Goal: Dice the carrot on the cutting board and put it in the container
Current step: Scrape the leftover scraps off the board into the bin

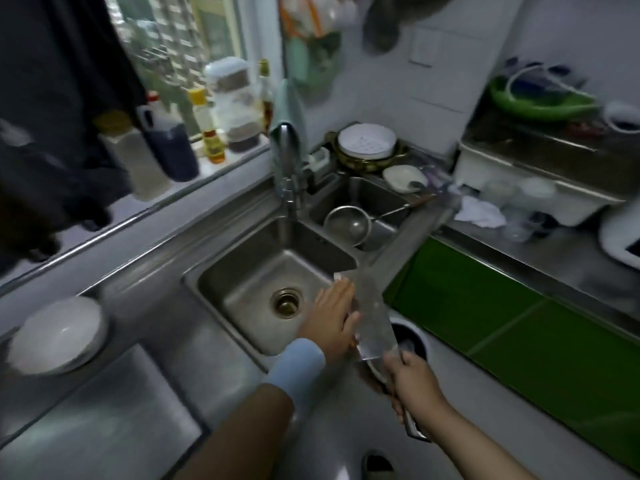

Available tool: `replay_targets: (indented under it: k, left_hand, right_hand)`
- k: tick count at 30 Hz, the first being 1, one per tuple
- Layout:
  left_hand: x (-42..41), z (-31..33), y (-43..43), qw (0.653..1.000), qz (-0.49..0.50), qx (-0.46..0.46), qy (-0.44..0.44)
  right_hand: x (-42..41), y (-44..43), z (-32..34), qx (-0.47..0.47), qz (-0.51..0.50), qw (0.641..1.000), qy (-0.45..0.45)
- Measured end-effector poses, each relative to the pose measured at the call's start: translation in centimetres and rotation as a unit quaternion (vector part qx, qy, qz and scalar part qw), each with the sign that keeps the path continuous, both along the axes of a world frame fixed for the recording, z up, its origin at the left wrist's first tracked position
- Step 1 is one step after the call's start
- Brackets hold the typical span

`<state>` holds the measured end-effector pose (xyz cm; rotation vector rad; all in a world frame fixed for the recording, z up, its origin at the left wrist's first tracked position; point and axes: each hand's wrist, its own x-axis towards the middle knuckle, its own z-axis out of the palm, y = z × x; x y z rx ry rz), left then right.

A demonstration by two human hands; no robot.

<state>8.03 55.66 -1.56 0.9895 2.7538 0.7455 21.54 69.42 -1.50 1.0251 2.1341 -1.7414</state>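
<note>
Both of your hands are meeting at the cleaver (373,315) over the counter's (138,375) front edge, just right of the sink (242,282). Your right hand (412,382) is gripping the handle with its fingers wrapped round it, the blade pointing away from you. Your left hand (332,320) is lying flat against the blade's side, fingers straight and together. A small orange fleck (353,342) is showing between palm and blade; I cannot tell whether it is carrot. A white bowl (57,336) is sitting toward the counter's left end.
</note>
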Motion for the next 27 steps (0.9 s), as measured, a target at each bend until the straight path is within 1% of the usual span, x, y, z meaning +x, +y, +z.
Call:
replay_targets:
  k: [3,5,9,12,17,20,23,27]
  left_hand:
    - [1.0,-2.2,6.7,0.995,-0.097,-0.019,0.012]
    - [1.8,-3.8,10.7,0.987,-0.157,-0.042,0.017]
    - [2.8,-6.9,18.0,0.97,-0.224,-0.087,0.025]
    - [2.2,-9.4,22.8,0.965,-0.233,-0.122,0.001]
    - [0.2,-13.3,27.9,0.967,-0.213,-0.135,-0.047]
    - [-1.4,-14.9,29.4,0.969,-0.19,-0.139,-0.074]
    - [-2.3,-16.6,30.2,0.971,-0.192,-0.124,-0.073]
    - [-2.6,-19.3,31.1,0.971,-0.187,-0.115,-0.096]
  right_hand:
    - [1.3,6.6,-1.3,0.022,-0.053,0.998,-0.028]
    - [2.0,10.0,-2.2,0.014,-0.092,0.994,-0.049]
    - [2.2,15.0,-4.7,0.033,-0.122,0.989,-0.079]
    - [1.7,17.8,-5.9,0.045,-0.133,0.985,-0.098]
    - [0.9,21.7,-7.4,0.069,-0.137,0.981,-0.119]
    - [0.7,23.3,-8.4,0.09,-0.105,0.982,-0.133]
    - [0.3,24.5,-9.4,0.102,-0.079,0.981,-0.144]
    - [0.0,25.6,-10.9,0.111,-0.059,0.979,-0.158]
